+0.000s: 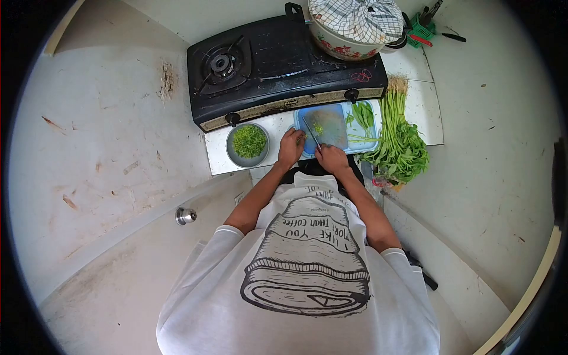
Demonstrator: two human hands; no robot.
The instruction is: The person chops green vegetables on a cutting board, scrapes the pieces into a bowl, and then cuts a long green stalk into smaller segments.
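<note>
My right hand [332, 159] grips a knife [312, 131], its blade angled up and left over a blue cutting board [335, 137]. A small heap of chopped greens [318, 128] lies beside the blade. At the board's left edge is my left hand [291, 147], its fingers curled together; what they hold is too small to make out. Left of that hand stands a grey bowl [231, 155] with finely chopped greens [249, 141] inside. Cut leaves [363, 115] and stems lie to the right of the board, in a light blue tray [375, 131].
A large bunch of leafy greens [404, 145] lies right of the tray. Behind the board is a black two-burner stove [278, 62], bearing a floral pot [346, 48] topped with checked cloth. A green basket [421, 28] with utensils stands at the back right. Walls flank both sides.
</note>
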